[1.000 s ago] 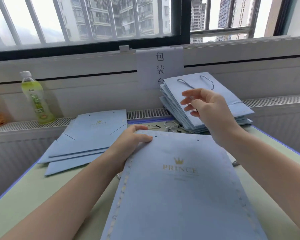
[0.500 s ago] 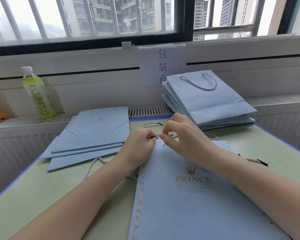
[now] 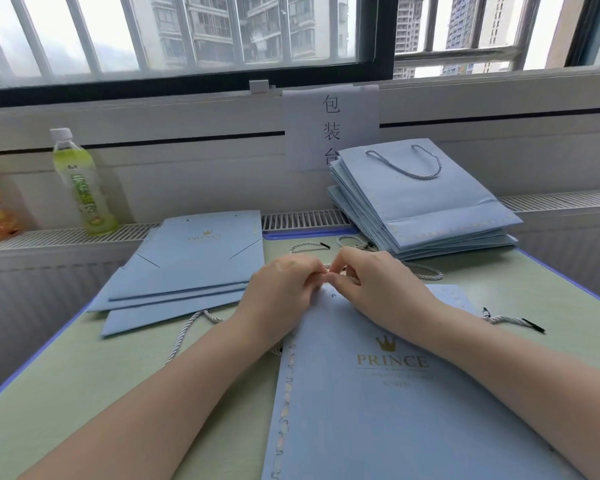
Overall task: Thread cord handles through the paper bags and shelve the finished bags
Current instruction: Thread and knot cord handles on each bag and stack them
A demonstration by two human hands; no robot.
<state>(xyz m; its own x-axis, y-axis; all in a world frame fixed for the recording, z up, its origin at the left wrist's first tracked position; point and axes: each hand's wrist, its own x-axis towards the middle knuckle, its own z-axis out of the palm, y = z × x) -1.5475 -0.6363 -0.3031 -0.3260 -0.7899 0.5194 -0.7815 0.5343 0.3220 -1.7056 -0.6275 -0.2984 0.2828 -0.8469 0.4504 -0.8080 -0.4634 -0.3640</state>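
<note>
A flat light-blue paper bag with a gold PRINCE crown logo lies in front of me on the green table. My left hand and my right hand meet at its far top edge, fingertips curled together and pinching at a cord end by a punched hole; the pinched cord itself is mostly hidden. A twisted grey cord trails out from under my left wrist. Another cord with black tips lies to the right of the bag.
A stack of bags with cord handles sits at the back right. Several flat bags without handles lie at the left. Loose cords lie behind my hands. Two drink bottles stand on the radiator ledge under the window.
My right hand came down from above the finished stack to the bag's top edge and met my left hand. Both hands now pinch together there; the bag sits slightly nearer.
</note>
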